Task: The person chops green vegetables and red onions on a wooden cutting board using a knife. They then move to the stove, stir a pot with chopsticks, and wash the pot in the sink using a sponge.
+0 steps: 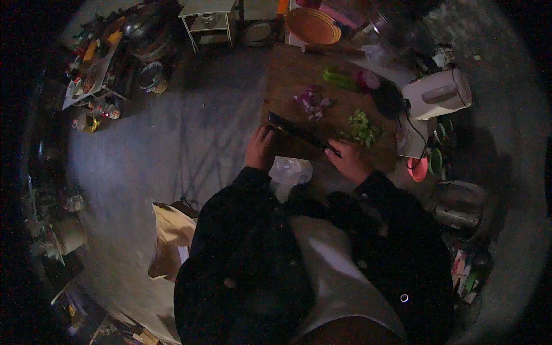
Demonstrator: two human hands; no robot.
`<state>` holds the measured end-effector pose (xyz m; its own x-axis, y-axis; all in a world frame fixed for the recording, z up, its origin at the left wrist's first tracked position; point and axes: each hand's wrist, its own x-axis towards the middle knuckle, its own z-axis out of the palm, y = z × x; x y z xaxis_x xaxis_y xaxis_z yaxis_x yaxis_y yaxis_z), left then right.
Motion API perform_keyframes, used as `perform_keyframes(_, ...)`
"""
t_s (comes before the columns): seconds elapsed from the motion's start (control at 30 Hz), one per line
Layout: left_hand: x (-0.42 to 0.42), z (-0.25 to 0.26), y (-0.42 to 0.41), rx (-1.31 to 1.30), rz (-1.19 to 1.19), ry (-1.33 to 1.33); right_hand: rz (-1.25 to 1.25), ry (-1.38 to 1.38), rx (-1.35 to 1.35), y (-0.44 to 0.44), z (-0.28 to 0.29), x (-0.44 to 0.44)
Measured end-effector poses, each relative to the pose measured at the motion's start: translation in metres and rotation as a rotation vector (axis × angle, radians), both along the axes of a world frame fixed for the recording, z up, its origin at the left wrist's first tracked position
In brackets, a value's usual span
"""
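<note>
A dark kitchen knife lies slantwise above the brown wooden table. My right hand grips its handle. Close to the blade's far end, my left hand is at the table's left edge with fingers bent; whether it holds anything is too dark to tell. Beyond the blade sits a small heap of cut purple onion. Chopped green pieces form another pile on the right. Farther back lie a long green vegetable and a purple onion. A clear plastic bag rests between my forearms.
A white electric kettle with a dark cord stands at the table's right. An orange round basket leans at the far end. Left of the table is grey floor, with a paper bag near my left side and a small shelf farther off.
</note>
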<state>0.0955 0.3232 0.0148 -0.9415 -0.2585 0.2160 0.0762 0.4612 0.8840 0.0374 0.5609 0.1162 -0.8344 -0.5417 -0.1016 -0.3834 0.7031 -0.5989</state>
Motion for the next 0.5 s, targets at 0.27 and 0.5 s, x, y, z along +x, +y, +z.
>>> perform_keyframes(0.27,0.002,-0.001,0.002,-0.311,0.020,0.145,0.147,-0.014,0.038,-0.001,0.022,-0.012)
perform_keyframes(0.5,-0.001,0.007,0.017,-0.405,0.024,0.149,0.157,0.009,0.043,0.018,-0.008,-0.023)
